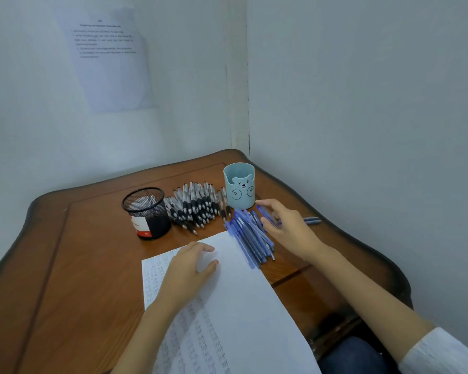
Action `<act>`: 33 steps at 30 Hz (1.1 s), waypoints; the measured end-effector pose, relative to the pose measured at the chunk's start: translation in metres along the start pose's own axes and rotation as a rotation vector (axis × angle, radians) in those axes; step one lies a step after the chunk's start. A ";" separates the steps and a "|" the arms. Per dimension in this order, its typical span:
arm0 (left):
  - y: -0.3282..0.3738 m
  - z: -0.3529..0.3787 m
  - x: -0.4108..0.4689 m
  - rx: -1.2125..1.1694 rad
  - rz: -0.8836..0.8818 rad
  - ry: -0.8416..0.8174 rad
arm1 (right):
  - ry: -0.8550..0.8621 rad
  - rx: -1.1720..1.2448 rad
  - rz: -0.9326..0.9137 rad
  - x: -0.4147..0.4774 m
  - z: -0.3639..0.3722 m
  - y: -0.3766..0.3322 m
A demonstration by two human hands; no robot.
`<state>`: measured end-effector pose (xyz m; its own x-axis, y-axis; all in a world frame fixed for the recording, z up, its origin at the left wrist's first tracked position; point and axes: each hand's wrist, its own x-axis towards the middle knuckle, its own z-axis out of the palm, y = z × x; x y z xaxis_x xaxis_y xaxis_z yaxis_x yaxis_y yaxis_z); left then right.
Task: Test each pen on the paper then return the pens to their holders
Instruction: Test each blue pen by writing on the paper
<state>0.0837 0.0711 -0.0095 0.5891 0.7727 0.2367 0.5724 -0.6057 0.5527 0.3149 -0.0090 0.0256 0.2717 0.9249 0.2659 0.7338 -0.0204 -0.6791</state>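
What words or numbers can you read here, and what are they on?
None can be read for sure.
Sheet on the wall: printed lines, too blurred.
Paper on the table: handwritten columns, too small.
Red and white label on the black mesh holder: too small.
Blue bear cup: a face, no words.

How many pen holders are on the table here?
2: a black mesh holder left of the black pens, and a light blue bear holder behind the blue pens. No others show.
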 end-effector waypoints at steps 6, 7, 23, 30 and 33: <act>-0.020 -0.020 -0.010 0.021 -0.039 -0.006 | -0.072 0.121 -0.004 0.009 0.030 -0.027; -0.023 -0.024 -0.012 0.015 -0.036 -0.010 | -0.069 0.142 -0.012 0.009 0.035 -0.031; -0.067 -0.044 -0.027 -0.013 0.020 -0.246 | -0.148 1.143 0.599 0.019 0.090 -0.062; -0.069 -0.044 -0.027 -0.011 0.020 -0.255 | -0.054 0.652 0.332 0.022 0.111 -0.070; -0.069 -0.044 -0.027 0.007 0.022 -0.262 | 0.005 0.561 0.238 0.021 0.121 -0.070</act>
<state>0.0034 0.1005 -0.0185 0.7285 0.6843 0.0326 0.5614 -0.6237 0.5439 0.1940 0.0582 -0.0045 0.3917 0.9178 0.0648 0.2127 -0.0218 -0.9769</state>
